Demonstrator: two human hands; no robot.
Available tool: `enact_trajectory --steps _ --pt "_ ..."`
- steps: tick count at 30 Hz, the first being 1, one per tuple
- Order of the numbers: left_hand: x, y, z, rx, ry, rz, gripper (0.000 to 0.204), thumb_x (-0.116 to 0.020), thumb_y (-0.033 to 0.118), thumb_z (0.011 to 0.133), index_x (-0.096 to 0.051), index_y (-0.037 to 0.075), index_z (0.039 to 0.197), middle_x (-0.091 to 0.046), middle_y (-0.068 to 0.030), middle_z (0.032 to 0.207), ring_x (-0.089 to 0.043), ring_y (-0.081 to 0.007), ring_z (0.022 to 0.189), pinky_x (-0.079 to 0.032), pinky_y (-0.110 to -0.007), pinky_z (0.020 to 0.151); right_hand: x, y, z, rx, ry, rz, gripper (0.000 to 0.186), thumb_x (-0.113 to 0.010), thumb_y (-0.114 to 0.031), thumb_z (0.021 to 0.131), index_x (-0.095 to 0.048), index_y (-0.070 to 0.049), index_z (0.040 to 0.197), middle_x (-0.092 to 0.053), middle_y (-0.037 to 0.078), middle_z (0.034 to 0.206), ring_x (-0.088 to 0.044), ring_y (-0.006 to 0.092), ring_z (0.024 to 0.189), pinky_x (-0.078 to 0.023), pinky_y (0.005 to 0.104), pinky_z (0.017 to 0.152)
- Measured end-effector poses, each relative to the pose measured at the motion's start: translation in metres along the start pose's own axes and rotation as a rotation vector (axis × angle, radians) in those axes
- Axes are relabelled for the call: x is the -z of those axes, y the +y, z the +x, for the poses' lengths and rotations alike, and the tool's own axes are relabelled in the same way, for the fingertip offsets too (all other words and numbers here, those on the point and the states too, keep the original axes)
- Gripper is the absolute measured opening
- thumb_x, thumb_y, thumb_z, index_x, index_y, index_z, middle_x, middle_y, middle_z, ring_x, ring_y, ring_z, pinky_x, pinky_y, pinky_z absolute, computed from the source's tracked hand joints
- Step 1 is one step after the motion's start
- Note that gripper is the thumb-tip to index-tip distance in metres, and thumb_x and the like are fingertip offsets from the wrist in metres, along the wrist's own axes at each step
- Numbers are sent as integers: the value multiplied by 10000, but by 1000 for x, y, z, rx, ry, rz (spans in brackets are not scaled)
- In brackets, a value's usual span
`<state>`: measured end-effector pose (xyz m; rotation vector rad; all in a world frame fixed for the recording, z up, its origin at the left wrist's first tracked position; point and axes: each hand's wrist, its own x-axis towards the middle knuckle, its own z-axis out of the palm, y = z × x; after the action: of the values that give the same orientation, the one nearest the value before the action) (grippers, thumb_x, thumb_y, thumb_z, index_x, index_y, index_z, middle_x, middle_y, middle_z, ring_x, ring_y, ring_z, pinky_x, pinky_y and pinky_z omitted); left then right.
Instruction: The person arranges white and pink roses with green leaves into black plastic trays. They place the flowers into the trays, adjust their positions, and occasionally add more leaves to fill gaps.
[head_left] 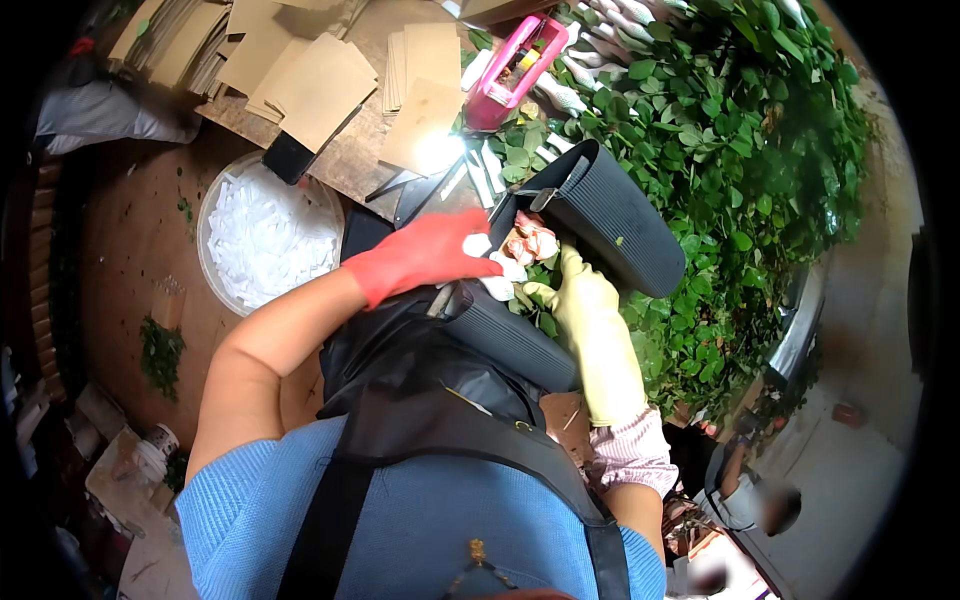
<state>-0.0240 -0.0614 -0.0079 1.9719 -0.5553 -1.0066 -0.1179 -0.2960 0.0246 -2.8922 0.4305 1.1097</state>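
Observation:
My left hand (440, 255), in a red glove, has its fingers closed around small white wrapped pieces (500, 273) beside pink-and-white roses (530, 240). The roses lie between a dark ribbed, hinged flap (610, 220) and a matching ribbed lower part (505, 335), over black material on my lap. My right hand (580, 295), in a pale yellow rubber glove, is at the right of the roses, forefinger and thumb reaching toward them, other fingers curled; what they grip is hidden among leaves.
A worktable (360, 190) holds cardboard pieces (330, 85), a pink tape dispenser (485, 95) and white strips. A round tub of white strips (255, 230) stands left. A leafy mass (730, 150) with wrapped flower heads fills the right. Another person (740, 505) is at lower right.

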Motion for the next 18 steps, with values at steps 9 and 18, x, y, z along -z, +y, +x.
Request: enact_trajectory --steps 9,18 --pt "-22 2 15 98 -147 -356 328 -743 333 951 -726 27 1068 -751 -110 1001 -714 -209 884 -545 -336 822 -31 4 19 -57 29 -182 943 -748 -645 852 -377 -156 1568 -751 186 1128 -743 366 1019 -585 505 907" --pt "21 -55 -27 58 222 -515 181 -724 254 963 -709 74 980 -695 3 842 -597 -64 728 -483 -258 675 33 0 -29 55 117 236 698 -724 -468 958 -496 -116 1516 -766 181 1059 -755 314 951 -591 430 857"
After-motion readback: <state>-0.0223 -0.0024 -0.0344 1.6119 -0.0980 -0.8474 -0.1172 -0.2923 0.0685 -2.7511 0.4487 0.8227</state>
